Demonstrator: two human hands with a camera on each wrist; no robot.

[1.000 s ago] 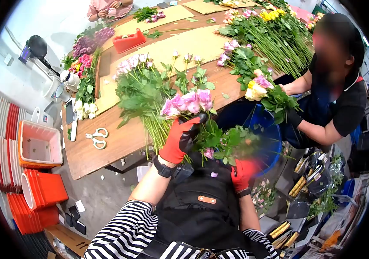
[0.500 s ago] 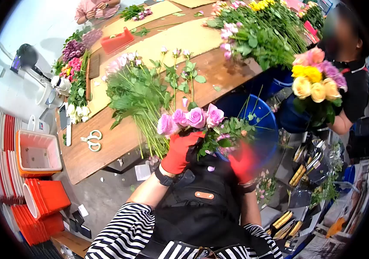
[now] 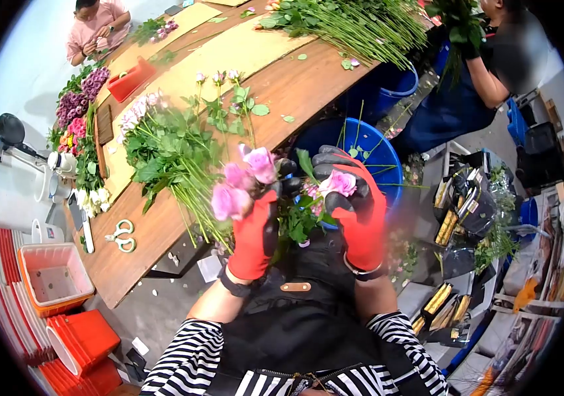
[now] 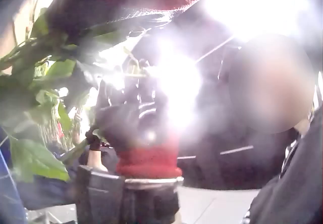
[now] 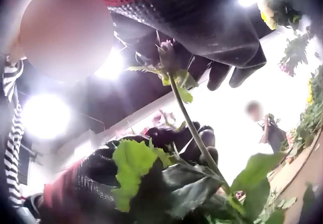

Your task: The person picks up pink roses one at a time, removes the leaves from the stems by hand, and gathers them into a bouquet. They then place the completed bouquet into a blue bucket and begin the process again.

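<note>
My left hand (image 3: pixel 253 228), in a red glove with black fingers, grips a bunch of roses; three pink blooms (image 3: pixel 231 201) stand above its fingers. The gloved right hand (image 3: pixel 361 214) curls its fingers and thumb round one pink rose (image 3: pixel 338 183), to the right of the bunch. Green leaves (image 3: pixel 300 223) hang between both hands. In the right wrist view, that rose's stem (image 5: pixel 187 118) slants down past the left hand (image 5: pixel 96 183) into leaves (image 5: pixel 132 168). Glare blurs the left wrist view, where the right hand (image 4: pixel 146 133) appears mid-frame.
Beyond the hands is a blue bucket (image 3: pixel 393 173) with stems. The wooden table (image 3: pixel 111 272) bears cut flowers (image 3: pixel 170 148), scissors (image 3: pixel 121 236) and a red holder (image 3: pixel 131 79). Another person (image 3: pixel 467 99) stands at the upper right; one in pink (image 3: pixel 100 26) is across the table.
The right hand has come up from below the leaves and closed round one rose. My left hand has shifted left with the other blooms. The head view has turned right.
</note>
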